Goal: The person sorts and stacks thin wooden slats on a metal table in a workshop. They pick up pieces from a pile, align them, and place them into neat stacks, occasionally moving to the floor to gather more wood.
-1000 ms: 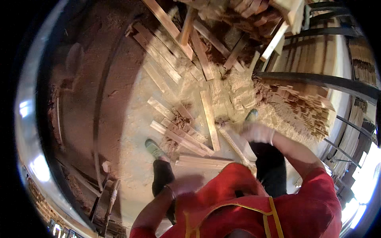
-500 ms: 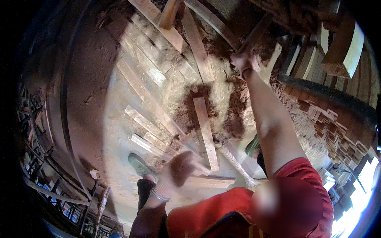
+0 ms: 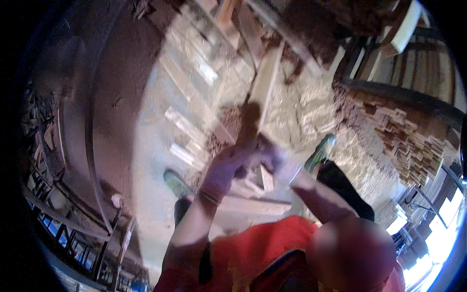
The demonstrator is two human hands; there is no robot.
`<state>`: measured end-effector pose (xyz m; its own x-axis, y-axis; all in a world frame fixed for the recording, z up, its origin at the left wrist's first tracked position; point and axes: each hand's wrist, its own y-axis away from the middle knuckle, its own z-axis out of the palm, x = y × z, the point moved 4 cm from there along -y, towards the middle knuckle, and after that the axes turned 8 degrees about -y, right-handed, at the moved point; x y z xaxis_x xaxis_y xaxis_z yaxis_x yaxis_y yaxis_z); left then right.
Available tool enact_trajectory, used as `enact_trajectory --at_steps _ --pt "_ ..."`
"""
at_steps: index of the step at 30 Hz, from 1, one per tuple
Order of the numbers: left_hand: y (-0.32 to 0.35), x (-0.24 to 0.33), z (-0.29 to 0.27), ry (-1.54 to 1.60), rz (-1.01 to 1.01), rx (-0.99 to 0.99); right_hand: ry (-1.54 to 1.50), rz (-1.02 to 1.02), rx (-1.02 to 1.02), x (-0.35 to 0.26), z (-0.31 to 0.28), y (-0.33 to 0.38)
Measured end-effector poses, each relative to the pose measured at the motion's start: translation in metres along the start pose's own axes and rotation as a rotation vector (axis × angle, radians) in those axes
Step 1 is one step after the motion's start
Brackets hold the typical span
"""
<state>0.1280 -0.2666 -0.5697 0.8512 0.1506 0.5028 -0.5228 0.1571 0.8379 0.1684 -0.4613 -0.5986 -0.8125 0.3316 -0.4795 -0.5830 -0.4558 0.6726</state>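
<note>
Above the sawdust floor [image 3: 160, 160]: a long wooden plank [image 3: 262, 87] is held at its near end.
Left hand [image 3: 224, 168]: fingers are wrapped around the plank's dark end.
Right hand [image 3: 276, 163]: closed on the same end; blur hides the fingers.
Handling: judged stiff, rough, fairly heavy and end-loaded; a two-handed grip further up is advised.

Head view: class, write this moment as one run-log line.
left hand: gripping wooden plank | right hand: gripping same plank | plank: raised, blurred | floor: sawdust, loose boards
</note>
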Motion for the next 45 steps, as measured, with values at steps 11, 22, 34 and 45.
enact_trajectory --at_steps 11,22,34,45 --pt "0.115 0.086 -0.104 -0.320 0.201 -0.103 2.015 -0.765 -0.290 -0.164 0.065 0.060" --pt "0.108 0.099 -0.084 0.369 0.325 -0.209 0.893 -0.691 0.858 -0.296 0.114 0.204" --pt "0.041 0.053 -0.075 0.239 0.205 -0.133 1.300 -1.218 1.057 -0.642 0.008 0.124" --pt "-0.213 0.177 -0.080 -0.596 0.350 0.569 0.985 -0.667 0.715 -0.211 -0.077 0.074"
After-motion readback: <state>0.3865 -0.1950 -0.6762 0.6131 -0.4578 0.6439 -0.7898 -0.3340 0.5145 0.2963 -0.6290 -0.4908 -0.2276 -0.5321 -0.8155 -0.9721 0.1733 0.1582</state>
